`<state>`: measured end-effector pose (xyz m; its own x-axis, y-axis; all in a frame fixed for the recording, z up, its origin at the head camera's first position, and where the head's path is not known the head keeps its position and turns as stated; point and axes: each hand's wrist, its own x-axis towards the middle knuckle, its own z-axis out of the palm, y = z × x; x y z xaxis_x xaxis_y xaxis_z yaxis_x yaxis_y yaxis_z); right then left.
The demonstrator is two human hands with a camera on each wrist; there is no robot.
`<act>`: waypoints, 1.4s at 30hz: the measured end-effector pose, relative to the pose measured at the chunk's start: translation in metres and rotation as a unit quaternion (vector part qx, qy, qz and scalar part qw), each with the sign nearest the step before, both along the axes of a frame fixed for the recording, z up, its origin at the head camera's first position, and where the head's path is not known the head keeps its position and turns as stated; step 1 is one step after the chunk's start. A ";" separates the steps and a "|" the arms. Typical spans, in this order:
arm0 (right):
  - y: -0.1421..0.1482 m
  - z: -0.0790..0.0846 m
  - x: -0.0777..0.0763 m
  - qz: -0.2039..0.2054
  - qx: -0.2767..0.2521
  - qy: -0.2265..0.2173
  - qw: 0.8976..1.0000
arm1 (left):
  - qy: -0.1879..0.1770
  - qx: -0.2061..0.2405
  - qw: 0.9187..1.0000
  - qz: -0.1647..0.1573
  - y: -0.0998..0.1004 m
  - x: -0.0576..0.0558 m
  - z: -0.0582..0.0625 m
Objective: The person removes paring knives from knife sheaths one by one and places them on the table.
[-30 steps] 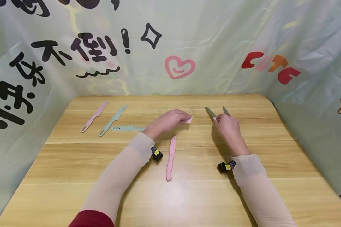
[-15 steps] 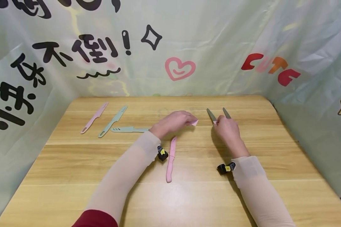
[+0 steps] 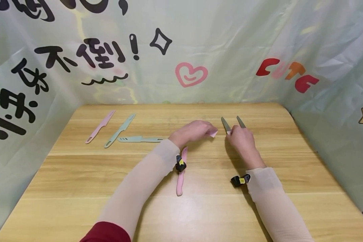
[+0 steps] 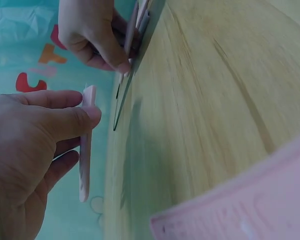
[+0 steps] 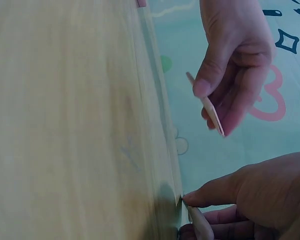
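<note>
My left hand (image 3: 196,130) pinches a flat pink piece (image 4: 87,142), which looks like a knife sheath, between thumb and fingers above the table. To its right, my right hand (image 3: 242,138) grips two knives with bare grey blades, a left blade (image 3: 225,125) and a right blade (image 3: 240,121), both pointing away. Their handles are mostly hidden by the fingers; a pale handle end (image 5: 202,227) shows in the right wrist view. The pink piece and the knives are apart. Under my left wrist lies a pink knife (image 3: 179,185), its blade part pink too and partly covered.
On the left of the wooden table (image 3: 217,208) lie a pink knife-shaped piece (image 3: 100,126) and a green one (image 3: 120,130), both slotted at the wide end. Another green piece (image 3: 133,139) lies crosswise, its right end behind my left arm. A printed curtain (image 3: 230,50) surrounds the table.
My left hand has moved to the right with the pink piece, closer to the right hand. The right hand stays nearly in place, still gripping both knives.
</note>
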<state>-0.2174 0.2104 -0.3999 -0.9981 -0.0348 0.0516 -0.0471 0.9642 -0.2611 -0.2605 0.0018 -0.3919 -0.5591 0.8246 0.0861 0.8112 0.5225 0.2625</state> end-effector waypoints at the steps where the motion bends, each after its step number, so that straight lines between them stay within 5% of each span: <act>1: -0.001 0.000 0.000 0.000 0.000 -0.005 1.000 | 0.005 -0.003 1.000 -0.004 0.002 0.000 0.000; 16: -0.001 0.001 -0.001 -0.003 0.012 -0.036 0.999 | 0.002 -0.016 1.000 -0.027 0.025 -0.003 -0.005; 23: 0.005 0.003 -0.002 0.005 -0.004 -0.055 0.998 | 0.031 -0.045 0.997 -0.051 0.035 -0.002 -0.009; 42: 0.017 0.002 -0.009 0.009 -0.066 -0.108 0.992 | -0.010 -0.061 0.996 -0.065 0.050 0.003 -0.016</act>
<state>-0.2268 0.2273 -0.3979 -0.9855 -0.0605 -0.1584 0.0062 0.9206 -0.3905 -0.2577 0.0518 -0.4078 -0.4472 0.8940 -0.0295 0.8694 0.4422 0.2204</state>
